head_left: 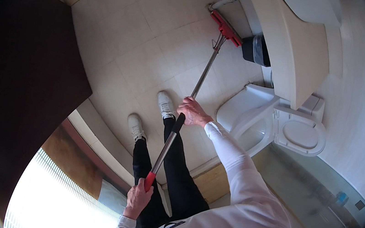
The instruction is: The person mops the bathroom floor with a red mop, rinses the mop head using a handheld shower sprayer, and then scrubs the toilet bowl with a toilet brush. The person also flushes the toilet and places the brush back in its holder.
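Note:
A long-handled mop [204, 73] with a metal pole and a red head runs from my lap up toward the far right. Near its end, my left hand [139, 199] is closed around the red grip. Further up, just above a black sleeve on the pole, my right hand [194, 112] wraps round the metal. The mop's red head [225, 27] lies on the tiled floor [132, 38], close to the far wall and a black bin [256, 50] with a liner. What is under the head is hidden.
A white toilet [254, 128] with its lid raised stands to the right. Above the bin juts a beige counter [292, 50]. A dark door [22, 70] fills the left side. A glass panel [317, 178] stands at the lower right. My shoes [165, 105] are on the floor.

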Available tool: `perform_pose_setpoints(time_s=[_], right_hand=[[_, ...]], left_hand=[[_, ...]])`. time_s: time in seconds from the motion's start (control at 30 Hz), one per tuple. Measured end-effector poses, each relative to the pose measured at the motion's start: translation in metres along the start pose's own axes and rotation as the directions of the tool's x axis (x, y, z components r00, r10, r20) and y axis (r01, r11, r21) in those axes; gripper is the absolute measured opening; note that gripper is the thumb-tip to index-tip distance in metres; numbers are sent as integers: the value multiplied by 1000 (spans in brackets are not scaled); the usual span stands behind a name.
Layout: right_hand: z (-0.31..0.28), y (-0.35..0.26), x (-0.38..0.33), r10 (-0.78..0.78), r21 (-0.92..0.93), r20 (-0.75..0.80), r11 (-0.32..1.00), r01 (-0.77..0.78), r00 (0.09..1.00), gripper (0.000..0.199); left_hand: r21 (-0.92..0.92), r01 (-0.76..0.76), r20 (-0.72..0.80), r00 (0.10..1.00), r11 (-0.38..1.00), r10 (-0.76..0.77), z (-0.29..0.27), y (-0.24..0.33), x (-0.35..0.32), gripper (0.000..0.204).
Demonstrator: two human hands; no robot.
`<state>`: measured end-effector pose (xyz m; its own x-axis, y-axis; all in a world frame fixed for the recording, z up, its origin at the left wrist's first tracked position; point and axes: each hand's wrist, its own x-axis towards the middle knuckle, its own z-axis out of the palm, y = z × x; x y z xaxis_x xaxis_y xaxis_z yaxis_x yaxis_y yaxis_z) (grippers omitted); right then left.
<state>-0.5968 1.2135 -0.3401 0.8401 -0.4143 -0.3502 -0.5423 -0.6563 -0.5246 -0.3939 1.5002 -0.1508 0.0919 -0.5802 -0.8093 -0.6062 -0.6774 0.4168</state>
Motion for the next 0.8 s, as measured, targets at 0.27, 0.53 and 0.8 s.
perform_pose_setpoints(time_s=[0.27,0.53,0.8], right_hand=[[66,-140,-20,-4,281,-289,956,89,957,21],[69,-300,-55,45,461,-119,887,15,992,21],[62,-217,-101,132,353,-162,933,-67,978,23]], left_hand=[[199,196,90,972,960,-217,-52,-72,-104,28],[329,585,-48,794,742,-605,-123,-89,-228,22],[350,257,34,957,901,-287,-67,-83,-169,23]])
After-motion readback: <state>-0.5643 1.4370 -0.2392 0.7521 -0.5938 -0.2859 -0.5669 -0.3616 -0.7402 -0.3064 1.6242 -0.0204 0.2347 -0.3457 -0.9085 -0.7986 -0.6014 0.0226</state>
